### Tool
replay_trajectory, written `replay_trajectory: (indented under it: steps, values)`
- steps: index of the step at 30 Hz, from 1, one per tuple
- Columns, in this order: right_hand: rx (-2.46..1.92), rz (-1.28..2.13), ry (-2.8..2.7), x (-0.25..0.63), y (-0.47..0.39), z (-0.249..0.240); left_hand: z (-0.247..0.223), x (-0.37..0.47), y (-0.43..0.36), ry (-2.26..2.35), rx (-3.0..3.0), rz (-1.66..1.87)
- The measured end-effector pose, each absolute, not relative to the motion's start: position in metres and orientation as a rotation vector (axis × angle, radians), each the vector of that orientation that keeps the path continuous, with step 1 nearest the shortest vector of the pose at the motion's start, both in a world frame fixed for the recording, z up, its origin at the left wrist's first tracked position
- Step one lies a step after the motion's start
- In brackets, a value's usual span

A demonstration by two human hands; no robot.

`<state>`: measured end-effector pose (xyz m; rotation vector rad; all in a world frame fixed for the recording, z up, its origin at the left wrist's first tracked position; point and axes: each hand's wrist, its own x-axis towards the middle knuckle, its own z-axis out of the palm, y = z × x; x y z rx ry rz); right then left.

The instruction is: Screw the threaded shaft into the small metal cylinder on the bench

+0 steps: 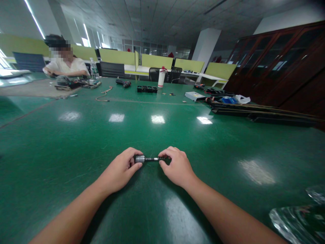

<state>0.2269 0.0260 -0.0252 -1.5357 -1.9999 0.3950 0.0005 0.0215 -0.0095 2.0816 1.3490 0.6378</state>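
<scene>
Between my hands, just above or on the green table, lies a small part made of a silver cylinder (139, 159) and a thin dark shaft (150, 159) with a bright band. My left hand (121, 169) grips the cylinder, thumb in front and fingers behind. At the other end, my right hand (177, 166) pinches a dark, ribbed end piece (161, 158) on the shaft between thumb and fingertips. The part is held roughly level, pointing left to right. My fingers partly hide both of its ends, and its exact kind is unclear.
Across the green table (162, 135) stand a white bottle (161, 77), a black block (147, 89) and a power drill (123, 83). Dark rails (243, 110) lie at right. Clear plastic (286, 220) is near right. A person (66, 64) sits far left.
</scene>
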Motion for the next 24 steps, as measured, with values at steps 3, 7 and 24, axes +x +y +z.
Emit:
replay_trajectory:
  steps: [3, 7, 24]
  values:
    - [-1.527, 0.397, -1.999, 0.2258, 0.0253, -0.0241, -0.0096, 0.0007, 0.0218, 1.357, 2.082, 0.638]
    - [-1.474, 0.435, -2.002, 0.2243, 0.0251, -0.0251, -0.0088, 0.0022, 0.0219, 1.344, 2.088, 0.645]
    - [-1.209, 0.652, -2.076, 0.2193, 0.0178, -0.0230, -0.0066, 0.0042, 0.0232, 1.284, 2.137, 0.605]
